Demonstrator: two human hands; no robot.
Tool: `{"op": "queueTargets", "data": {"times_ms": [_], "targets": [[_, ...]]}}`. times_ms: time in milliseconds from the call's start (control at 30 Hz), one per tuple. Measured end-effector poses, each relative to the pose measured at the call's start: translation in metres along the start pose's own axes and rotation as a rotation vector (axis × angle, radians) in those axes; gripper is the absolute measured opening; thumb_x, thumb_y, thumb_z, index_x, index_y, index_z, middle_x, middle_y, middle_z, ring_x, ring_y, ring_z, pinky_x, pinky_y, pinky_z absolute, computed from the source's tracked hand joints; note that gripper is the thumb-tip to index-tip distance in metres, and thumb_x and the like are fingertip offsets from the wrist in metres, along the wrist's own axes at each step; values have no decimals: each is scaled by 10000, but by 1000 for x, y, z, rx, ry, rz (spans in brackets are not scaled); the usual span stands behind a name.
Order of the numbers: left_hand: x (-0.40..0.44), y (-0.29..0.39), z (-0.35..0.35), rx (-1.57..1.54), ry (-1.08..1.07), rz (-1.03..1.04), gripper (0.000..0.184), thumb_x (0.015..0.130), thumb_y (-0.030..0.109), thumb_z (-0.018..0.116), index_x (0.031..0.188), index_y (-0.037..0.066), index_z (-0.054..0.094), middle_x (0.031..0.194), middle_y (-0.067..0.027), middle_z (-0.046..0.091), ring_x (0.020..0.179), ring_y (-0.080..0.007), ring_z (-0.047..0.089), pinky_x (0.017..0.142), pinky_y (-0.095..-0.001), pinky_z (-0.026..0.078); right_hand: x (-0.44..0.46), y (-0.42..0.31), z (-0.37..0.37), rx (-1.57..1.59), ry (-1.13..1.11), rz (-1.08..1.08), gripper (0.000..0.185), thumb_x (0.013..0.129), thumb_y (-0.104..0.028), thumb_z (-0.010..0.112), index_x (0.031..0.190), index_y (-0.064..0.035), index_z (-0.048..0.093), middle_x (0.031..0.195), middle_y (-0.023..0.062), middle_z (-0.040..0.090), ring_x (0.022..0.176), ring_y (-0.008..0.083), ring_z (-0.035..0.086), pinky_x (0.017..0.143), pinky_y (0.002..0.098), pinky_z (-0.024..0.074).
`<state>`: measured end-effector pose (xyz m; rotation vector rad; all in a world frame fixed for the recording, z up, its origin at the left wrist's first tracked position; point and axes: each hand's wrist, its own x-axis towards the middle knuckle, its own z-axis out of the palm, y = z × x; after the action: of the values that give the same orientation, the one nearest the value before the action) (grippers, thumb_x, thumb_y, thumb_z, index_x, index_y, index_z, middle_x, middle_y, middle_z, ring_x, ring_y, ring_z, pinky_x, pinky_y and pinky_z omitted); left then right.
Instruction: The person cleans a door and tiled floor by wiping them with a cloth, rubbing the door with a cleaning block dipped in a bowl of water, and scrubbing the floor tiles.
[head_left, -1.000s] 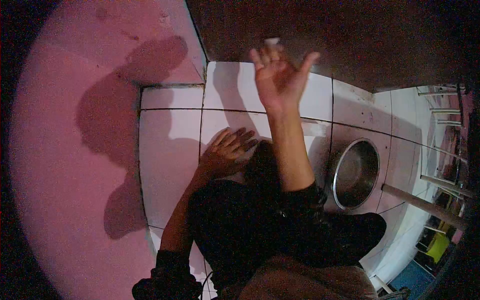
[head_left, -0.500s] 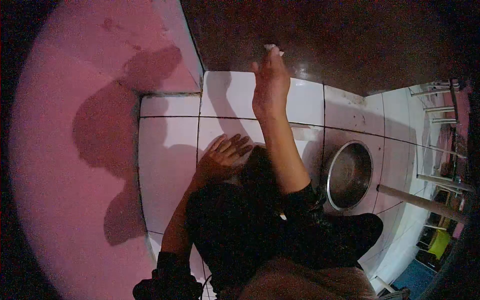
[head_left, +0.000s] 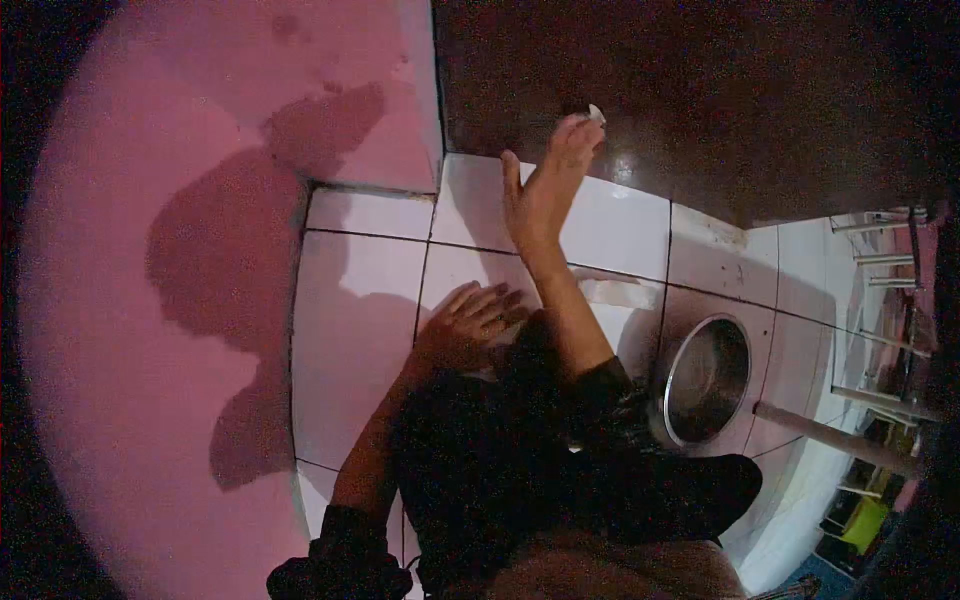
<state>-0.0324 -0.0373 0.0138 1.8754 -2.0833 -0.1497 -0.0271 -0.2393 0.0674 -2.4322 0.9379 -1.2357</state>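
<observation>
My right hand (head_left: 555, 185) reaches forward to a dark brown upright surface (head_left: 720, 110). Its fingers press a small white wad (head_left: 597, 115), perhaps cloth or tissue, against that surface, near its lower left part. The thumb sticks out to the left. My left hand (head_left: 475, 318) lies over my dark-clothed knee with its fingers spread and holds nothing. A round metal basin (head_left: 707, 380) sits on the tiled floor to the right of my right arm; what is inside it is too dark to make out.
A pink wall (head_left: 230, 420) with my shadow on it rises at the left. White tiles (head_left: 360, 270) cover the floor. A pale flat thing (head_left: 620, 293) lies beside my right forearm. Metal legs (head_left: 840, 438) and a yellow-green item (head_left: 865, 525) stand at the far right.
My right hand has moved slightly right along the brown surface with the white wad and has tilted to the right. The whole view has shifted a little. My left hand stays on the knee.
</observation>
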Motion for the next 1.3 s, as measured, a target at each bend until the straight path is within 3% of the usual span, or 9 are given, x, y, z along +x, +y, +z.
{"op": "queueTargets", "data": {"times_ms": [133,433,467,600,900,1033,1067,1200,1300], "targets": [[-2,-2,0,-79,-24,-21,604,843,464,589,1372,204,458,1454,-10,399,1341,-207,363,1113,-460,279,13,18,-7,-238,-49,-186,814,886,-419,554,1444,55,198,1516,292,115,1410,451,96,1137,546,91],[1,-2,-7,-76,-127,11,634,856,391,592,1410,159,389,1489,-61,336,1366,-267,321,1127,-492,233,110,-55,-48,-353,36,-540,769,870,-417,585,1461,-41,268,1558,169,115,1443,352,68,1120,591,66],[0,-2,-7,-56,-143,26,641,855,388,592,1413,152,382,1494,-68,328,1368,-272,316,1129,-493,227,109,-53,-46,-329,-21,-574,716,875,-373,579,1457,-64,299,1566,80,153,1452,266,86,1128,581,59],[-3,-3,2,-155,-101,7,648,855,378,590,1416,133,376,1504,-84,308,1380,-271,298,1133,-492,218,87,-14,-44,-766,-308,-966,684,882,-365,561,1464,-115,304,1550,11,220,1446,174,115,1136,579,57],[-5,-2,6,-152,-64,12,591,900,382,531,1415,139,374,1506,-70,309,1386,-256,293,1136,-486,213,133,-72,-64,-691,-120,-798,734,853,-447,571,1460,-125,316,1550,24,218,1447,181,114,1115,629,27],[-4,-3,2,-181,-89,5,585,909,394,516,1414,136,375,1503,-70,316,1383,-249,298,1137,-483,207,105,-36,-56,-969,-268,-1113,734,853,-447,567,1462,-126,314,1559,14,190,1449,166,89,1122,618,24],[-4,-4,2,-177,-84,10,587,908,398,516,1414,136,377,1503,-71,317,1383,-249,299,1137,-483,207,108,-30,-58,-825,-383,-1060,733,859,-449,562,1467,-132,304,1562,7,178,1450,159,75,1125,612,18],[-5,-1,5,-205,-70,-24,559,896,319,495,1420,164,374,1510,-63,308,1382,-248,302,1138,-498,198,129,-61,-67,-683,-210,-844,732,867,-453,554,1473,-142,288,1563,6,174,1452,159,67,1125,609,8],[-6,0,-1,-196,-35,-28,553,895,292,496,1418,158,376,1504,-66,317,1378,-253,309,1137,-489,209,118,-57,-52,-823,-266,-836,722,867,-441,554,1470,-141,295,1560,10,187,1452,159,69,1123,612,15]]}}
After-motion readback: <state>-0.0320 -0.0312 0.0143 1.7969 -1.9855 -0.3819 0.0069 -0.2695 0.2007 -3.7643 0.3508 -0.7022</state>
